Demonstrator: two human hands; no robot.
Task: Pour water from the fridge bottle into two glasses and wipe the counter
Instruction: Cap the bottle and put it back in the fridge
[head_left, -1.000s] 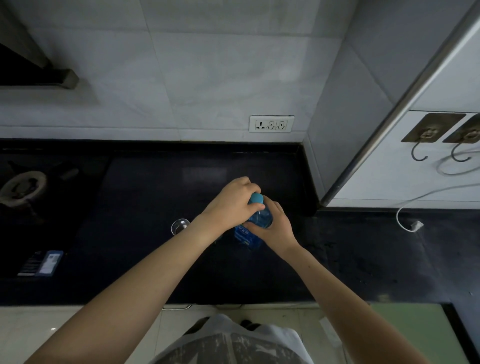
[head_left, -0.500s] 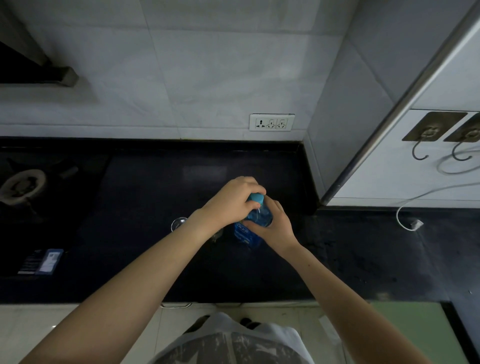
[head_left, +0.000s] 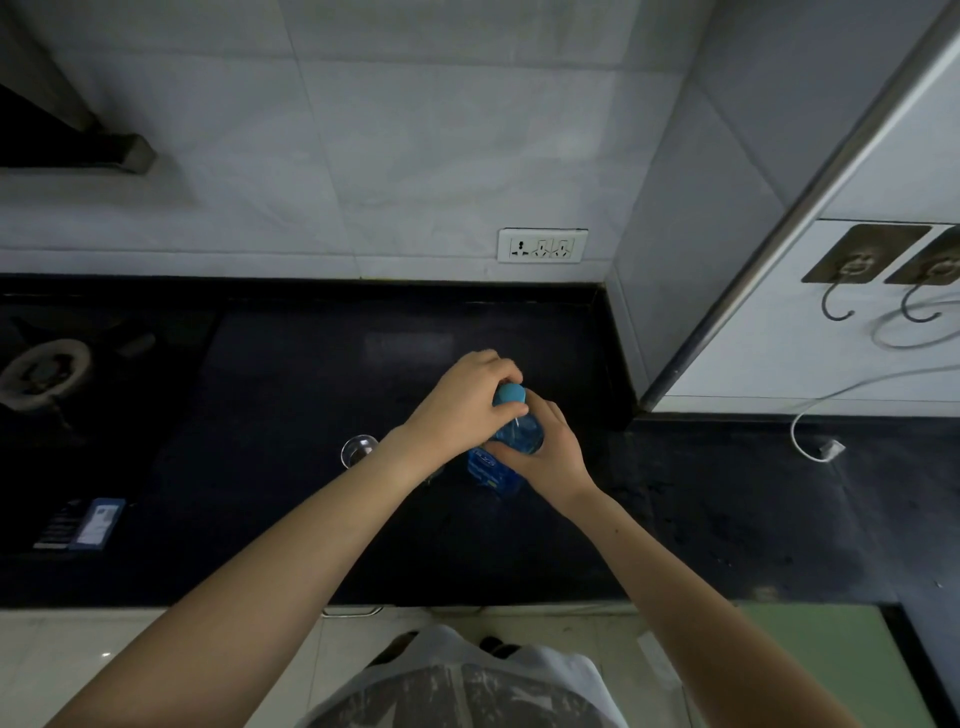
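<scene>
A blue water bottle (head_left: 522, 439) stands upright on the black counter (head_left: 291, 415), near its middle. My left hand (head_left: 462, 402) grips its light-blue cap (head_left: 510, 395) from above, fingers curled round it. My right hand (head_left: 553, 454) wraps the bottle's body from the right side. A clear glass (head_left: 358, 449) stands just left of my left wrist. A second glass seems to sit under my left forearm, mostly hidden.
A gas burner (head_left: 44, 371) is at the far left, with a small blue-and-white packet (head_left: 98, 522) near the counter's front edge. A wall socket (head_left: 543, 245) sits above the counter. At right hang wall hooks (head_left: 844, 291) and a white cable (head_left: 815, 447).
Both hands stay on the bottle in the same spot. My left hand's fingers have shifted slightly round the cap.
</scene>
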